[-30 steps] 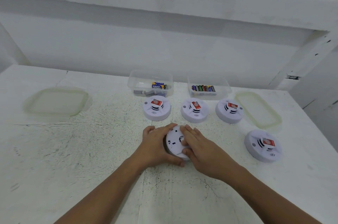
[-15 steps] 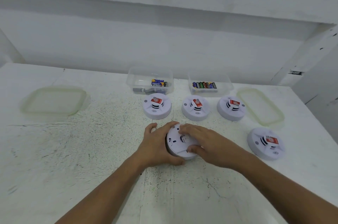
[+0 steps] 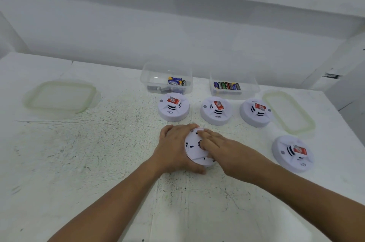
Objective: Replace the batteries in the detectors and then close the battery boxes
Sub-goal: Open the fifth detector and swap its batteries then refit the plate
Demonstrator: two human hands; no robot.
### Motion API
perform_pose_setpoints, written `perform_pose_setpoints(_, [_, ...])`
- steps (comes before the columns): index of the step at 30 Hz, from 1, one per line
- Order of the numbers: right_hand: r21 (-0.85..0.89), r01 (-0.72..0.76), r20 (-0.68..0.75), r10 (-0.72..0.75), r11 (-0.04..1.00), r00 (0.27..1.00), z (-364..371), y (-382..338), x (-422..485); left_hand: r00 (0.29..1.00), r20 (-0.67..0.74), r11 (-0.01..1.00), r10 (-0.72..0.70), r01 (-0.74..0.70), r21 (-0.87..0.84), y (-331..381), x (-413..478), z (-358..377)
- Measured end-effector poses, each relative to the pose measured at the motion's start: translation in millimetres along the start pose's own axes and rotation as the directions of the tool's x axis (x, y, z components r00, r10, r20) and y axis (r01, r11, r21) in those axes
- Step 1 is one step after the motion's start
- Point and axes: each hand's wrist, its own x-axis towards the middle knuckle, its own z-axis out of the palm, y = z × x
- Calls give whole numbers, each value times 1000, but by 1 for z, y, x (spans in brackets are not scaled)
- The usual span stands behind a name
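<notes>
Two forearms come in from the bottom edge, elbows cut off. The left hand (image 3: 173,148) curls its fingers round the rim of the flipped detector (image 3: 192,151), thumb at the near edge. The right hand (image 3: 229,154) lies on the detector's back, fingers stretched flat. Their tips are blurred and cover the battery box, so it can't be made out.

Right of the right fingers, apart, is the lone detector (image 3: 292,152), red label up. Beyond the fingertips is a row: left detector (image 3: 173,106), middle detector (image 3: 216,110), right detector (image 3: 255,111). Behind are the left tub (image 3: 154,77) and right tub (image 3: 252,88), both clear, holding batteries (image 3: 227,85); brands are mostly unreadable. The left lid (image 3: 59,97) is far left of the fingers, the right lid (image 3: 288,111) beside the row.

The table (image 3: 79,162) is white, scuffed and cracked. The wall (image 3: 177,34) is white.
</notes>
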Motion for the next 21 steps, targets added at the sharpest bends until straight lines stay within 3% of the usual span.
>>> perform_pose_setpoints(13, [55, 81, 34, -83, 995, 996, -2, 20, 7, 998, 58, 1000, -15, 14, 2, 1, 4, -5])
perform_pose_setpoints(21, [62, 142, -121, -134, 988, 984, -5, 21, 11, 999, 31, 1000, -9, 8, 15, 3, 2, -4])
